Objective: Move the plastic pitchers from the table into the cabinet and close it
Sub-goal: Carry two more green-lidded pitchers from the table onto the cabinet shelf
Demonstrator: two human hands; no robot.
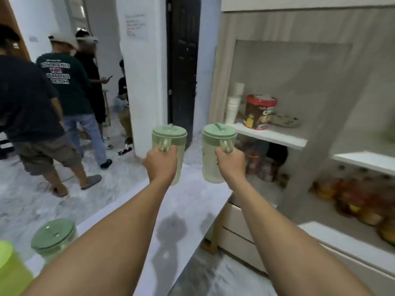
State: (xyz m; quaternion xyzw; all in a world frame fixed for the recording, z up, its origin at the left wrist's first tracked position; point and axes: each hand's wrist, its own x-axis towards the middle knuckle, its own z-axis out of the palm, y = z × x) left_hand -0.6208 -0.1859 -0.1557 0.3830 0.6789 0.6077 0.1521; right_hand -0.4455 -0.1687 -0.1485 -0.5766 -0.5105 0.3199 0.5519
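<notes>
**Two pitchers lifted, one in each hand**

Both forearms reach straight up the middle of the frame, bare and nearly parallel. The left hand (160, 161) is a closed fist around the handle of the left pitcher (171, 146), knuckles toward the camera. The right hand (230, 162) is curled the same way around the handle of the right pitcher (215, 152). Both pitchers are pale translucent green with darker green lids, upright, level with each other and slightly apart, held above the far end of the white table (188, 210), where their shadows fall.

A third pitcher (53, 238) of the same kind stands on the table at the lower left of the frame, just beside a lime-green container (10, 272) cut off by the corner.

The open cabinet (299, 82) fills the right side of the frame. On its upper shelf (273, 135) stand stacked white cups (234, 103) and a red-lidded tin (259, 111) with brown and yellow print; its lettering is too blurred to read. The lower compartments hold red and orange packages, blurred.

At the upper left, several people stand with their backs turned. One wears a dark green shirt (62, 77) with white block lettering that cannot be read. A paper (136, 24) on the white pillar carries faint, illegible handwriting.
</notes>
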